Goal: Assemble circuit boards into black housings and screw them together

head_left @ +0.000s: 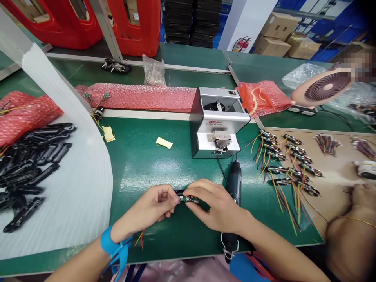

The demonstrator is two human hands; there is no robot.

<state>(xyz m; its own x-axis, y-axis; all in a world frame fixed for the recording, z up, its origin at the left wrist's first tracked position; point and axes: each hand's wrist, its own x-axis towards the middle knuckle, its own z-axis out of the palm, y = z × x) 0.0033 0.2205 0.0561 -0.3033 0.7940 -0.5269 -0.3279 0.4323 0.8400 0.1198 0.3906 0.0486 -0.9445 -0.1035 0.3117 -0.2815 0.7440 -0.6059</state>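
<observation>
My left hand (151,209) and my right hand (216,205) meet over the green mat (141,164) near its front edge. Both pinch a small green circuit board (188,199) with a black plastic part behind it. Red and yellow wires (140,239) trail from under my left hand. A blue strap is tied round my left wrist. A black electric screwdriver (234,182) lies just right of my right hand, partly under my forearm.
A grey screw feeder box (216,123) stands behind the hands. Several wired boards (284,164) lie to the right on brown card. Black plastic housings (29,164) lie on white foam sheet at the left. Another person's arm (349,231) rests at the right edge.
</observation>
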